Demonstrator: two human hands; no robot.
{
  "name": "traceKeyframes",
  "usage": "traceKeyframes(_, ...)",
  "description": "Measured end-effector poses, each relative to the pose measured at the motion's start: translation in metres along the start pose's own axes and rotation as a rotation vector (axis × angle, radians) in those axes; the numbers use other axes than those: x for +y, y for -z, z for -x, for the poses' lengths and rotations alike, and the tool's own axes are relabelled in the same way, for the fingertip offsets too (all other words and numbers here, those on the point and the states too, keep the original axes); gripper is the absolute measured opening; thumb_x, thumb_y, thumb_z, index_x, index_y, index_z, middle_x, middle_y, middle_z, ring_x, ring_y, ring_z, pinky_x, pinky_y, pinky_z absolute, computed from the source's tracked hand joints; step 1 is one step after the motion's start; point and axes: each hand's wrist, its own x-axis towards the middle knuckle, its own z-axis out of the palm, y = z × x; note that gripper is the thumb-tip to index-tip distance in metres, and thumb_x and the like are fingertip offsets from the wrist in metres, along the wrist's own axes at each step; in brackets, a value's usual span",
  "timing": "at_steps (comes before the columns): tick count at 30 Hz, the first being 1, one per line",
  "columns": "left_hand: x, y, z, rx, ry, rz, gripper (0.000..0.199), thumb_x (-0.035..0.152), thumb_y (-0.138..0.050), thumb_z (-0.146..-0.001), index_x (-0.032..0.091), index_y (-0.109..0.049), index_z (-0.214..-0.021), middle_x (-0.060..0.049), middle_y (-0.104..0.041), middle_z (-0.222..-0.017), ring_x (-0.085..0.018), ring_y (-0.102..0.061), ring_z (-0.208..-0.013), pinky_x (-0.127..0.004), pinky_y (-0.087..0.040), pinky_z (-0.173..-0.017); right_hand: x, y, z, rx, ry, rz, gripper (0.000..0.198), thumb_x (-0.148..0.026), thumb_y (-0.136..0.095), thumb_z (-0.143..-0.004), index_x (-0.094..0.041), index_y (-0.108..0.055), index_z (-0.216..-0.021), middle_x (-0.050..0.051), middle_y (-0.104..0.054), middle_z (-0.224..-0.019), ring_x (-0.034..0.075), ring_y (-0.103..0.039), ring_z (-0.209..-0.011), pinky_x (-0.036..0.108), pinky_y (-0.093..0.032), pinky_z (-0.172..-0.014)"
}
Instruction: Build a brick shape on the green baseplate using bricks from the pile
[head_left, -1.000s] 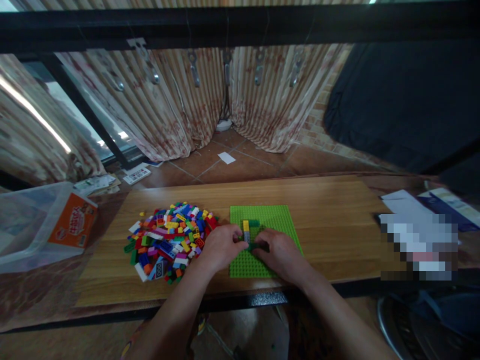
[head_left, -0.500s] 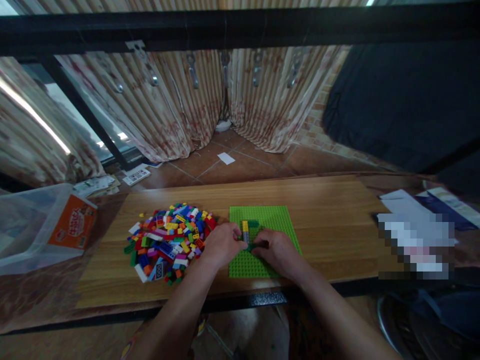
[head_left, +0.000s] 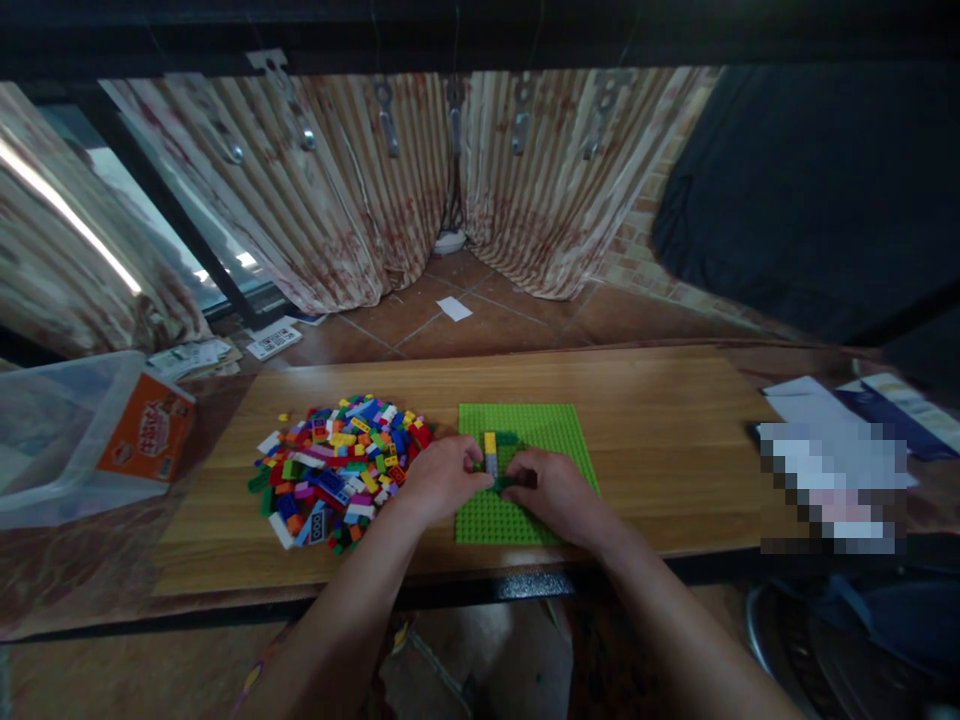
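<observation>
A light green baseplate (head_left: 525, 424) lies on the wooden board, bearing a small yellow brick (head_left: 490, 441), a grey brick (head_left: 491, 465) just below it and a dark green brick (head_left: 508, 438) to the right. My left hand (head_left: 444, 478) is over the plate's left edge, its thumb and index finger apart, the thumb tip by the grey brick's lower end. From the right, my right hand (head_left: 553, 490) pinches a second dark green brick (head_left: 499, 484) at the foot of the grey one. Its fingers partly cover that brick.
A heap of mixed toy bricks (head_left: 337, 465) lies left of the plate on the wooden board (head_left: 660, 430). A clear plastic bin (head_left: 67, 430) with an orange label stands at the far left. Papers (head_left: 806, 400) and a blurred-out item are at the right.
The camera view has tilted slightly, so the table sits a little higher in the picture. Both hands stay at the same bricks, with barely any visible movement.
</observation>
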Motion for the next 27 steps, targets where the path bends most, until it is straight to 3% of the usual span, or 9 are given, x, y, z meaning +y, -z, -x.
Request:
traceKeyframes(8, -0.003, 0.006, 0.0, -0.063, -0.057, 0.063, 0.016, 0.025, -0.057, -0.078, 0.018, -0.068, -0.089, -0.003, -0.068, -0.082, -0.016, -0.061, -0.076, -0.026, -0.044, -0.066, 0.006, 0.005, 0.002, -0.04, 0.041, 0.001, 0.013, -0.02, -0.072, -0.07, -0.02, -0.066, -0.082, -0.002, -0.061, -0.073, 0.013, -0.055, -0.067, 0.026, -0.039, -0.061)
traceKeyframes(27, -0.001, 0.006, 0.006, -0.052, -0.05, 0.053, 0.022, 0.02, -0.06, -0.072, 0.02, -0.067, -0.093, -0.002, -0.068, -0.087, -0.017, -0.062, -0.079, -0.026, -0.045, -0.068, 0.009, 0.005, 0.002, -0.042, 0.06, -0.035, 0.01, -0.019, -0.06, -0.078, -0.019, -0.068, -0.085, 0.0, -0.067, -0.078, 0.014, -0.059, -0.069, 0.026, -0.042, -0.064)
